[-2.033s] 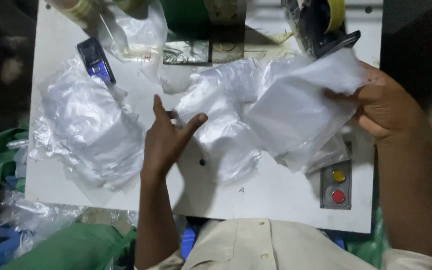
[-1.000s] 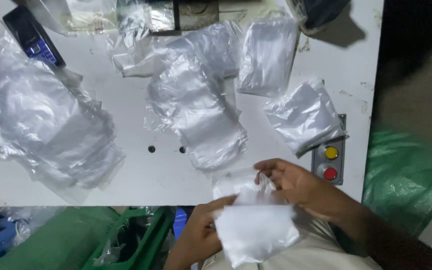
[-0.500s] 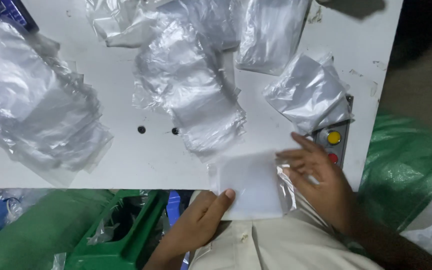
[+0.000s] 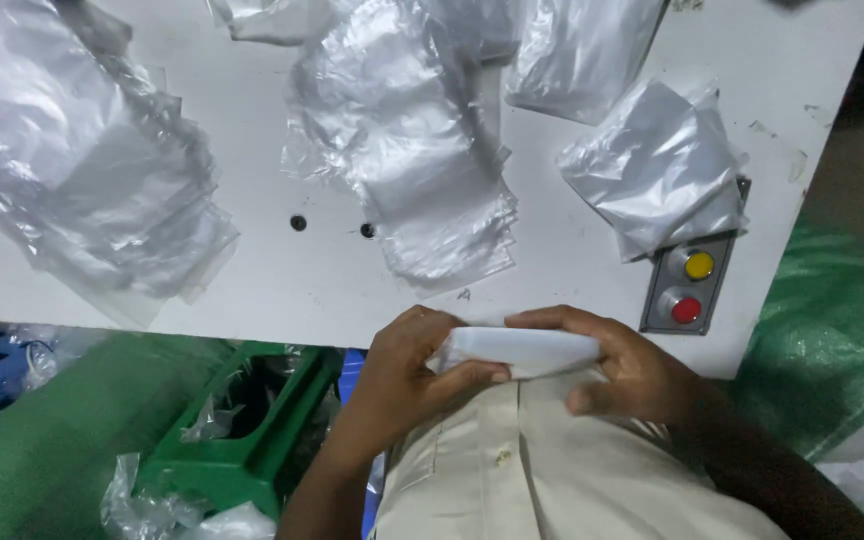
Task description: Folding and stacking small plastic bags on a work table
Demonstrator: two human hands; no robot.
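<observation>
My left hand (image 4: 402, 370) and my right hand (image 4: 632, 365) both grip a small folded white packet (image 4: 522, 352), held flat against my chest just below the front edge of the white table (image 4: 272, 280). The left thumb and fingers pinch its left end. My right fingers curl over its top and right end. On the table above lie a central stack of clear plastic bags (image 4: 422, 170), a larger pile of clear bags (image 4: 72, 170) at the left, and a filled clear bag (image 4: 662, 170) at the right.
A grey control plate with a yellow button (image 4: 699, 265) and a red button (image 4: 685, 309) sits at the table's right front. Two small holes (image 4: 330, 226) mark the tabletop. A green crate (image 4: 242, 420) with plastic scraps stands below left. Green sacking (image 4: 832, 340) lies at right.
The white piece was pulled off the table's right side down to my lap, pressed flat at the edge, then folded into a narrow packet held in both hands. The view shifted downward.
</observation>
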